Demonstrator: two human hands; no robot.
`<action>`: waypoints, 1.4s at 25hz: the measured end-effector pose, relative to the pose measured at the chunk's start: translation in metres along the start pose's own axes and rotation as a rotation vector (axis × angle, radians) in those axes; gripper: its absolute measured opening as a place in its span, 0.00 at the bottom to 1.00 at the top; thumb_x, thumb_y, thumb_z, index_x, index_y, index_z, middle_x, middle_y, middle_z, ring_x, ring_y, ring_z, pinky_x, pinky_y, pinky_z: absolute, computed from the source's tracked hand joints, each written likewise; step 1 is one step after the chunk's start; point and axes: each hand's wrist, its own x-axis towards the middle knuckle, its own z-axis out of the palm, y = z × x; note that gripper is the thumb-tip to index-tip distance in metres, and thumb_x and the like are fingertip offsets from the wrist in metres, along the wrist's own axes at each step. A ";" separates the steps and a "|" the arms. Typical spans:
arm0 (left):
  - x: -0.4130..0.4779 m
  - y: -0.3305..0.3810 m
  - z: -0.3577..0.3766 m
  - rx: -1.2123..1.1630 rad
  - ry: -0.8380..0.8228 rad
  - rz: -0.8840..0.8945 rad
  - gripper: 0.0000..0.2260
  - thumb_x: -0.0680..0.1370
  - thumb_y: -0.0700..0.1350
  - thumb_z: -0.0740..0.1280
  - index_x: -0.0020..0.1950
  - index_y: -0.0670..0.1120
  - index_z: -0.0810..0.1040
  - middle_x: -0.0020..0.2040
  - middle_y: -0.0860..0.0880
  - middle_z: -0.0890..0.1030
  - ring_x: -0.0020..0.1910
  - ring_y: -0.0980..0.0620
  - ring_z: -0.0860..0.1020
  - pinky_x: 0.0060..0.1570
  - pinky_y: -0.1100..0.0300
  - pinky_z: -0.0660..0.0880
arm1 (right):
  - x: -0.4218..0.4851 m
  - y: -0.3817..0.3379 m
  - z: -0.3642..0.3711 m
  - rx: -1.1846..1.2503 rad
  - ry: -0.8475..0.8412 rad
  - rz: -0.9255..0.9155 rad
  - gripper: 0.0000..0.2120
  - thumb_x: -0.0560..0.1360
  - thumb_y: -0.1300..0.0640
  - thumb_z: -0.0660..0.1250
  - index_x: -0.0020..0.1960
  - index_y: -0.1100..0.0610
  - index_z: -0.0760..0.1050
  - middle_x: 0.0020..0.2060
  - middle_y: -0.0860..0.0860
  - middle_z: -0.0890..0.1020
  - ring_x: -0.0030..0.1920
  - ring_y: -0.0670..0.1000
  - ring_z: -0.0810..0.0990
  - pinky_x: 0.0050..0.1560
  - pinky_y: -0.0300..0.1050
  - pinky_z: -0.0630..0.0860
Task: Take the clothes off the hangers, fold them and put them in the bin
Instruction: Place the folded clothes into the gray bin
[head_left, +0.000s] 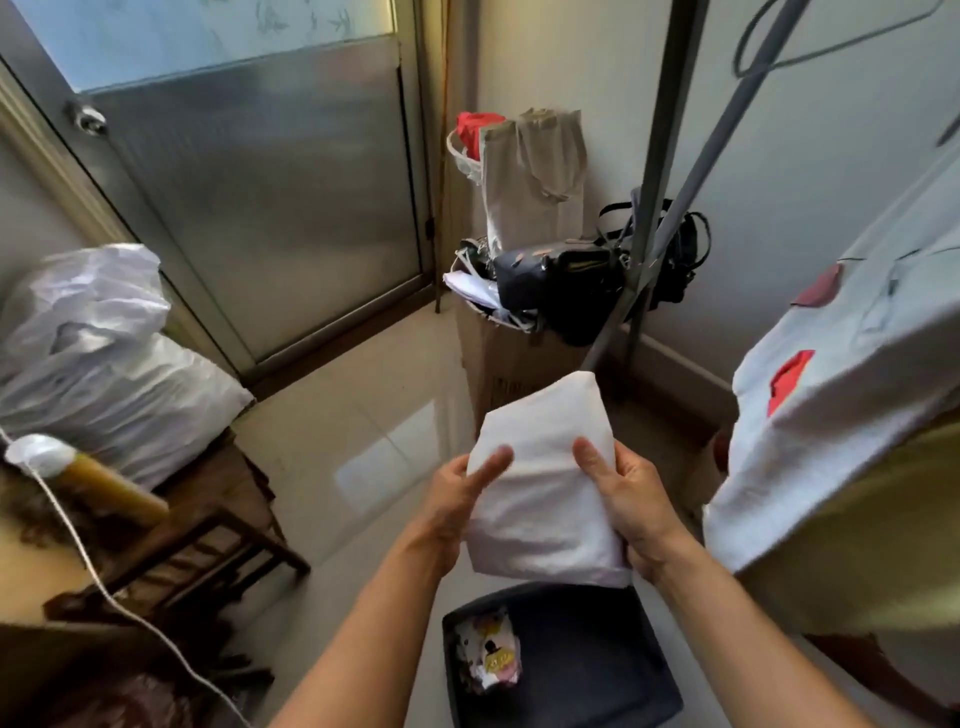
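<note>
A folded white garment (545, 483) is held in the air between both hands, just above the dark bin (597, 670) on the floor. My left hand (457, 499) grips its left edge with the thumb on top. My right hand (628, 499) grips its right edge the same way. The bin holds a folded patterned garment (491, 657) at its left side. At the right, a white garment with red patches (831, 415) hangs from the rack, with a pale yellow one (883, 545) below it. An empty wire hanger (831, 36) hangs at the top right.
The clothes rack's grey poles (660, 182) stand at the back right. Behind them a cardboard box (509, 364) holds black bags (571, 280) and a beige tote (535, 176). White sacks (93, 353) lie on a wooden chair (208, 519) at the left. A metal door (260, 208) is beyond.
</note>
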 end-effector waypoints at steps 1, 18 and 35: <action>0.011 -0.008 0.001 0.025 0.117 0.010 0.27 0.65 0.56 0.78 0.58 0.42 0.81 0.52 0.42 0.84 0.46 0.46 0.83 0.43 0.56 0.80 | 0.006 0.009 0.000 0.036 -0.003 0.023 0.11 0.75 0.50 0.68 0.55 0.54 0.79 0.46 0.51 0.86 0.46 0.52 0.85 0.43 0.46 0.83; 0.148 -0.262 -0.086 0.070 0.157 -0.097 0.13 0.73 0.35 0.71 0.53 0.51 0.82 0.54 0.46 0.82 0.48 0.51 0.80 0.52 0.57 0.77 | 0.140 0.324 -0.030 -0.062 0.034 0.412 0.12 0.76 0.66 0.65 0.59 0.61 0.74 0.52 0.59 0.82 0.50 0.59 0.82 0.52 0.55 0.79; 0.247 -0.569 -0.067 0.173 0.138 -0.460 0.21 0.76 0.28 0.60 0.55 0.53 0.78 0.56 0.53 0.74 0.53 0.52 0.76 0.45 0.58 0.81 | 0.167 0.601 -0.164 -0.503 0.009 0.640 0.14 0.75 0.72 0.63 0.58 0.59 0.76 0.45 0.53 0.84 0.38 0.49 0.83 0.31 0.39 0.78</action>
